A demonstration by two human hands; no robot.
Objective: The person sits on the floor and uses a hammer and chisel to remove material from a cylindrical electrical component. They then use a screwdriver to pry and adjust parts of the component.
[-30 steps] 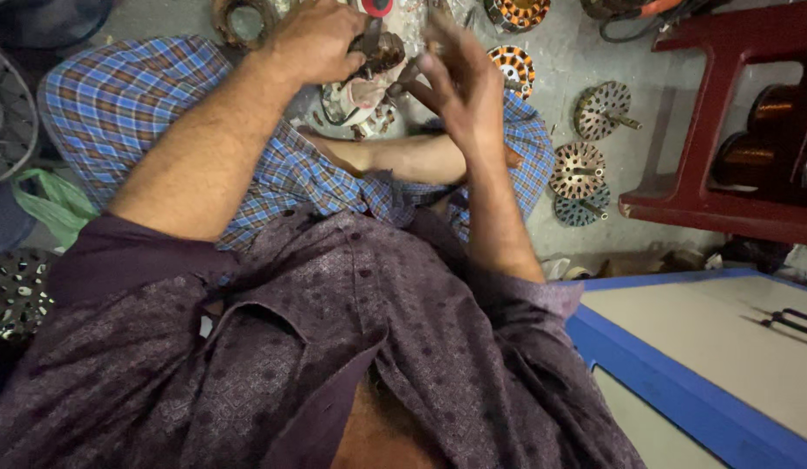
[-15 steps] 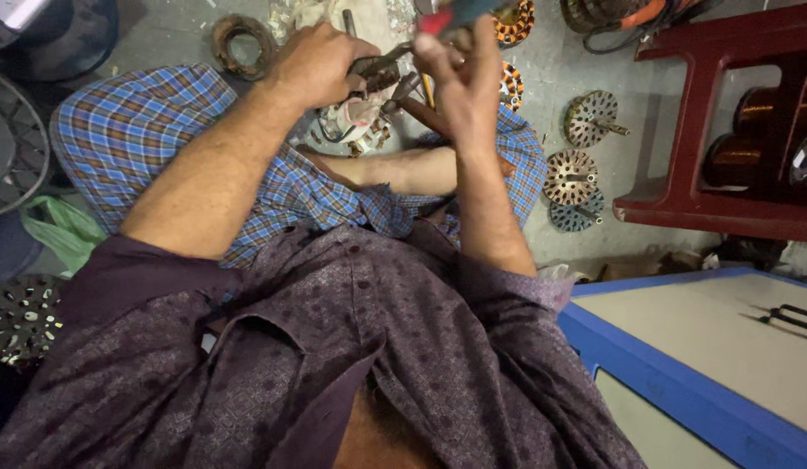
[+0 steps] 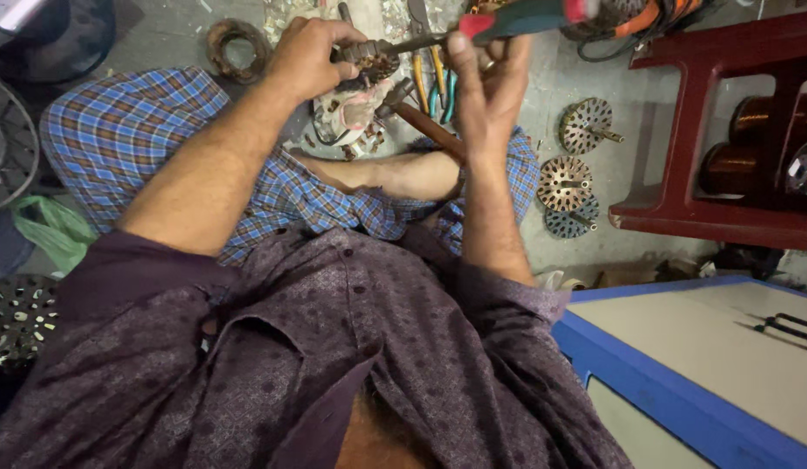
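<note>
from up here i see my left hand (image 3: 306,54) wrapped tight around a small dark wound metal motor part (image 3: 368,59), held up in front of me above my crossed legs in blue checked cloth (image 3: 125,130). my right hand (image 3: 488,82) is closed around a teal-handled screwdriver with a red end (image 3: 516,16), fingers curled over the grip. the tool's long axis runs nearly level, handle to the right and shaft pointing left, with the tip meeting the motor part right beside my left fingers; so the part lies just left of the right hand, and the left hand is the one on it. where the tip actually seats i can't make out, since my knuckles cover it. the handle's far end is cut off by the top edge. on the grey floor (image 3: 551,78) below lie a wooden-handled hammer (image 3: 421,122), slotted round metal discs (image 3: 564,182) and a dark red plastic stool (image 3: 724,130) holding copper wire spools (image 3: 751,143).
</note>
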